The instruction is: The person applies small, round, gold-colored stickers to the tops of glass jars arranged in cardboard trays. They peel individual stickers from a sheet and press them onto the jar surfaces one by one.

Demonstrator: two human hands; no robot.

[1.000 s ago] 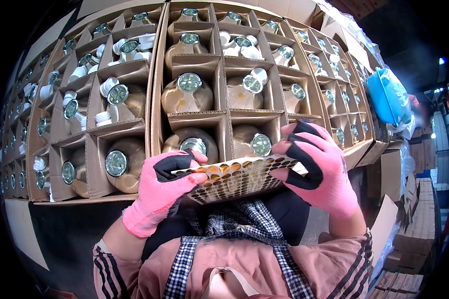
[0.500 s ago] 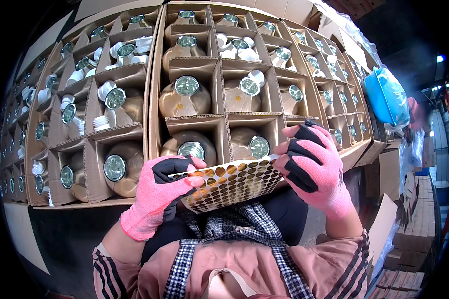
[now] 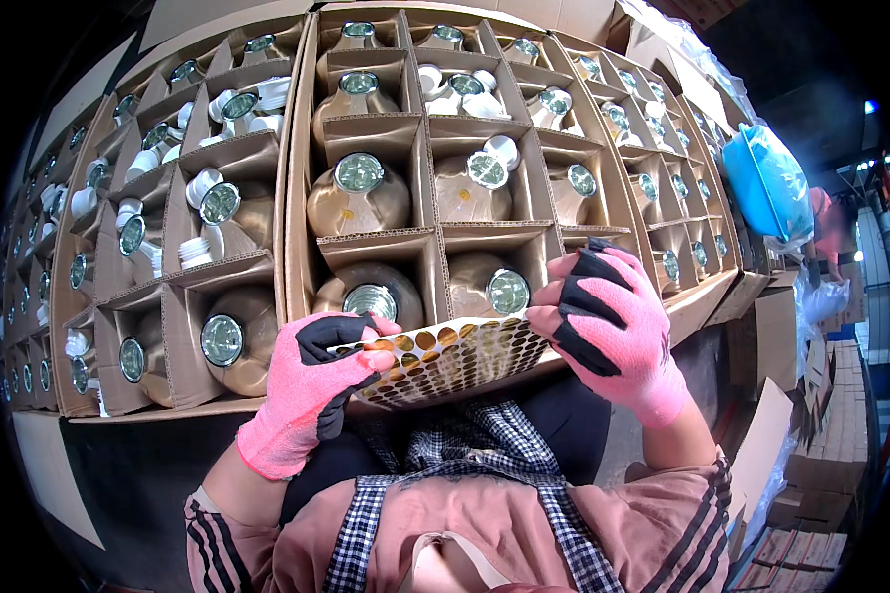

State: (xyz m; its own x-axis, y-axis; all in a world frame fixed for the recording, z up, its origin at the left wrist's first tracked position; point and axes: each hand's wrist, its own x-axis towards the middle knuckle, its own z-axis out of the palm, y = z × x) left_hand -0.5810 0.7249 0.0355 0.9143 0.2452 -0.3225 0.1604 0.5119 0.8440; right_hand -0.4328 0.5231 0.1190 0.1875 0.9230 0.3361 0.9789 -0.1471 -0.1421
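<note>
A sheet of round gold stickers (image 3: 457, 362) is stretched between my hands, tilted and slightly bowed, above my lap. My left hand (image 3: 311, 383), in a pink and black glove, pinches its left edge between thumb and fingers. At the upper right corner, my gloved right hand (image 3: 618, 331) has its fingers curled and closed on the edge; the exact fingertip contact is partly hidden. Just beyond the sheet, wide glass jars (image 3: 358, 212) stand in the compartments of a divided cardboard box (image 3: 433, 235). Two of these jars carry a small gold dot on their side.
Further divided boxes (image 3: 173, 287) of jars spread left and right, some compartments also holding white plastic caps (image 3: 196, 249). A blue plastic-wrapped basin (image 3: 766, 188) stands at the right. Beyond it is another person (image 3: 829, 232) in pink. Cardboard flaps (image 3: 761, 445) stick out at the lower right.
The sheet has tipped and bowed, so its sticker face looks narrower now. My right hand has shifted slightly left with the sheet's corner. My left hand keeps its pinch.
</note>
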